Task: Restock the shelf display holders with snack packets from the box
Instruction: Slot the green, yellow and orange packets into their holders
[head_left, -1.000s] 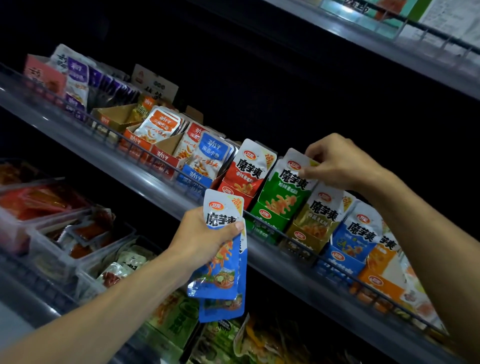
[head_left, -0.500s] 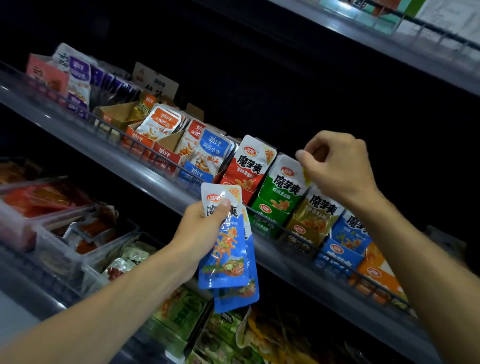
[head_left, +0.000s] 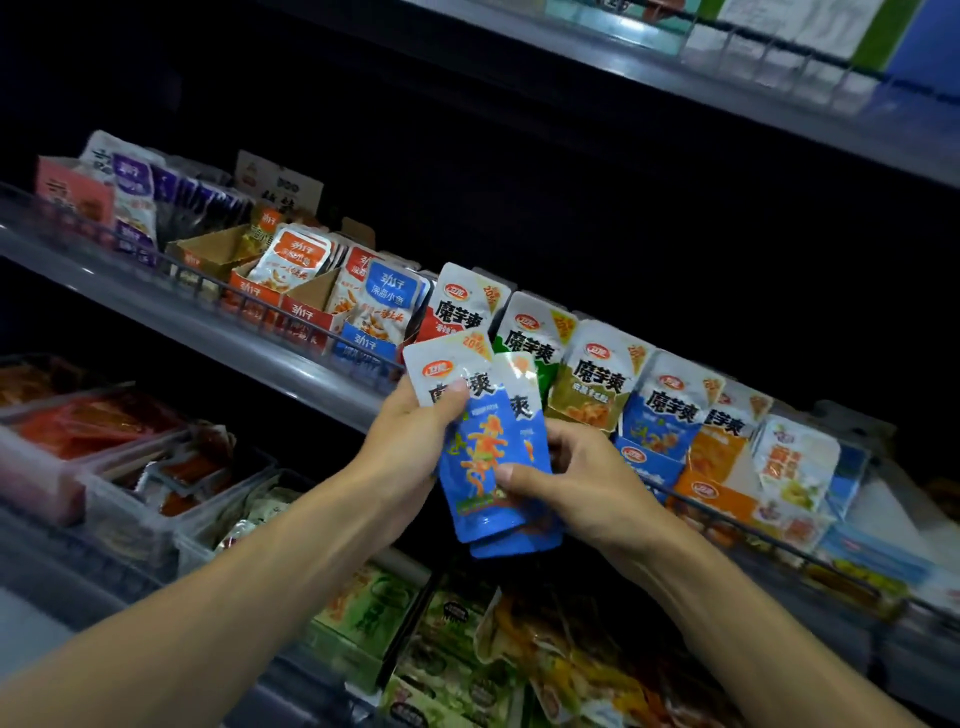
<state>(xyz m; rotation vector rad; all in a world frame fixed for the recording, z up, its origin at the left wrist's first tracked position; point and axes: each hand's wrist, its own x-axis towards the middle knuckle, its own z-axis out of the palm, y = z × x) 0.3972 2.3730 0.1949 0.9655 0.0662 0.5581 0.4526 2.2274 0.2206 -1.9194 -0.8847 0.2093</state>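
Note:
My left hand (head_left: 410, 441) grips a small stack of blue snack packets (head_left: 480, 452) by their white tops, in front of the middle shelf. My right hand (head_left: 576, 478) pinches the lower right side of the same stack, thumb on the front packet. Behind them a row of cardboard display holders stands on the shelf with red (head_left: 457, 306), green (head_left: 535, 332), olive (head_left: 597, 379), blue (head_left: 662, 415) and orange (head_left: 724, 441) packets upright in them. The box the packets come from is out of view.
A wire rail (head_left: 291, 312) runs along the shelf's front edge. Further left stand holders with orange, blue and purple fish-snack packets (head_left: 296, 260). Clear plastic bins (head_left: 156, 483) with red packets sit on the shelf below, and green packs (head_left: 374, 613) lie lower down. Another shelf (head_left: 727, 67) hangs overhead.
My right hand left the green packet's top on the shelf and came down to the blue stack, pinching its lower right side. My left hand lifted the stack up and to the right.

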